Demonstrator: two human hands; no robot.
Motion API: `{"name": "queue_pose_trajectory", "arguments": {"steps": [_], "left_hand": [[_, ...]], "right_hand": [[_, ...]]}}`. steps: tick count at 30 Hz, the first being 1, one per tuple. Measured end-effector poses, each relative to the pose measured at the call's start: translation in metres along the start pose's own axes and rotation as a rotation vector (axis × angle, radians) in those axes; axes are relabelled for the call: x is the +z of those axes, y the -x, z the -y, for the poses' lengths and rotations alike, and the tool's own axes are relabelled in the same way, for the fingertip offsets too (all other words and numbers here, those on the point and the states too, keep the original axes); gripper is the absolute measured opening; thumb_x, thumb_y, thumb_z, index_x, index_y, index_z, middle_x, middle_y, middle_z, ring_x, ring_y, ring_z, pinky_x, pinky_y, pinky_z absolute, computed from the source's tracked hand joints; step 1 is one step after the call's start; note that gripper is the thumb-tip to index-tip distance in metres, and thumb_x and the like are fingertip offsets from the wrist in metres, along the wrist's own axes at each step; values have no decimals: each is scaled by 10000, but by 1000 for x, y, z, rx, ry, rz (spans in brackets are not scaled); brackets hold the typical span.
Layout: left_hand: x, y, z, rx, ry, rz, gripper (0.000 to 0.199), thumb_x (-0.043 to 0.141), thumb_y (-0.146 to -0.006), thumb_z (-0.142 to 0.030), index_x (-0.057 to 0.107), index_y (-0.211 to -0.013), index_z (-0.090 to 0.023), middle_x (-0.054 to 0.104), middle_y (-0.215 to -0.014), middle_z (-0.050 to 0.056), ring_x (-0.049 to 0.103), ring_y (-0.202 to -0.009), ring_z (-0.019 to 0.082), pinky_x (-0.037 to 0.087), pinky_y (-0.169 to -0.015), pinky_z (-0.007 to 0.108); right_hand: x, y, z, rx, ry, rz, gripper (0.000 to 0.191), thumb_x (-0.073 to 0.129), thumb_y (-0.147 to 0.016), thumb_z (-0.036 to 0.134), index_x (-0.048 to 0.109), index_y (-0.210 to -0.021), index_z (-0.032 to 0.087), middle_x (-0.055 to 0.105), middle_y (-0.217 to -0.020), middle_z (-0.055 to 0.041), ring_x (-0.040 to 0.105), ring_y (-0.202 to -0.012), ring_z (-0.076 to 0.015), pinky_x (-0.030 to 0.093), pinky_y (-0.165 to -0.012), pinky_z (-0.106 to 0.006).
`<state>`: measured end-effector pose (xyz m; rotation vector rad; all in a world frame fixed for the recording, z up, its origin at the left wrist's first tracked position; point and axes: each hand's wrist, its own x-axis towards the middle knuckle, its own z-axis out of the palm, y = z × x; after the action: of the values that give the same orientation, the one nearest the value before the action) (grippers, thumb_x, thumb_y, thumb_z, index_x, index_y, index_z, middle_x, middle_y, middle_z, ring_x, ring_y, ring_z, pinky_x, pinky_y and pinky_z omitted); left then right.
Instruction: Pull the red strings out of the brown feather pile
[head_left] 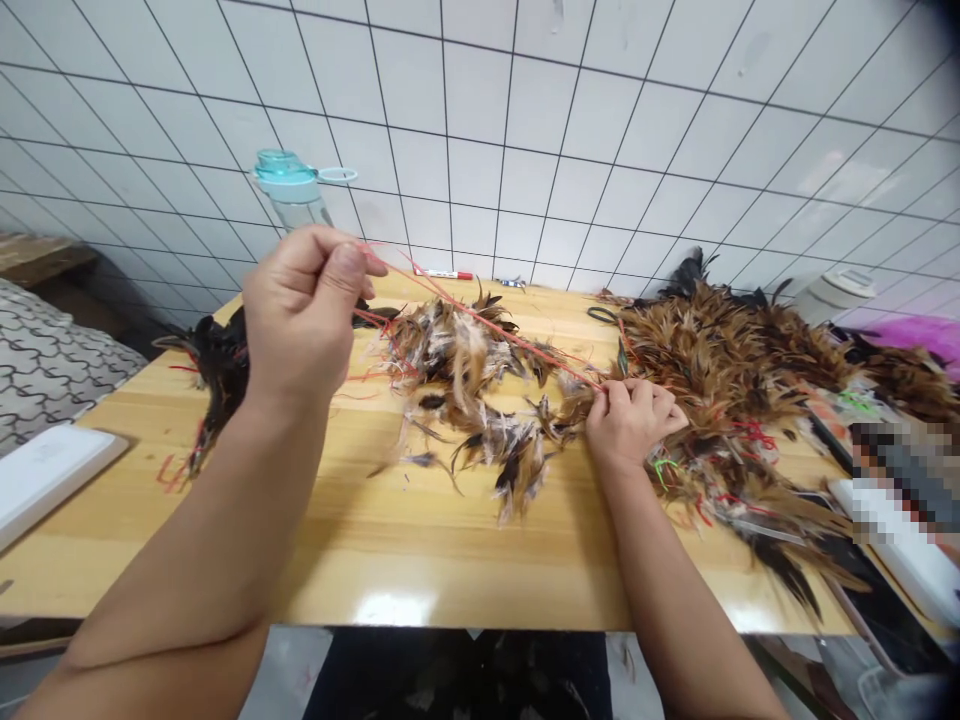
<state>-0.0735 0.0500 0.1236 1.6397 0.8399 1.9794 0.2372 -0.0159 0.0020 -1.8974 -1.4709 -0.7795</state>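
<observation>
Head view: left hand point(304, 300) and right hand point(630, 425) pinch red thread point(517, 337) over feathers point(469, 352). Apparently that holds it taut.

Left hand point(304, 310) raised, pinching; right hand point(632, 422) lower, curled.

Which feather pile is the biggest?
The brown feather pile at right, beyond the right hand; it spreads wider than the central brown-and-white feather heap or the leftmost black feather bundle.
</observation>
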Motion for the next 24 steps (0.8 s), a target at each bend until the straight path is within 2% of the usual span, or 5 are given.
{"name": "queue_pose_trajectory", "arguments": {"steps": [4, 8, 12, 17, 24], "left_hand": [[-23, -3, 23, -21, -34, -54, 236, 677, -815, -356, 659, -740, -133, 633, -684, 10, 476, -537, 78, 310, -538, 254], [-30, 14, 30, -128, -168, 73, 191, 626, -857, -336, 678, -760, -180, 584, -638, -19, 477, -575, 82, 350, -579, 258], [-23, 25, 16, -96, -170, 124, 176, 582, -883, -354, 670, -814, -218, 597, -695, -8, 526, -649, 104, 408, -635, 264], [-13, 33, -11, -15, -245, 307, 198, 565, -883, -346, 664, -838, -182, 634, -738, 12, 542, -645, 102, 428, -596, 239], [-6, 39, -21, 81, -265, 486, 202, 535, -892, -295, 659, -820, -152, 658, -757, 37, 557, -640, 102, 417, -576, 219]], "right_hand": [[3, -1, -6, 40, 30, -6, 154, 534, -822, 288, 658, -831, 198, 617, -945, -105, 423, -1001, -303, 220, -817, -471], [0, -1, -1, 43, 30, -5, 175, 555, -813, 282, 667, -923, 204, 597, -1017, -119, 410, -1054, -320, 226, -838, -504], [-8, 2, 15, -54, -35, 26, 298, 584, -808, 307, 642, -1095, 255, 551, -1128, -116, 368, -1149, -337, 229, -887, -535], [-15, 14, 34, -251, -149, 23, 401, 597, -820, 338, 588, -1220, 309, 540, -1170, -93, 391, -1169, -315, 242, -956, -516], [-23, 22, 57, -324, -322, 90, 469, 620, -794, 332, 572, -1254, 257, 545, -1157, -105, 411, -1162, -315, 287, -988, -507]]}}
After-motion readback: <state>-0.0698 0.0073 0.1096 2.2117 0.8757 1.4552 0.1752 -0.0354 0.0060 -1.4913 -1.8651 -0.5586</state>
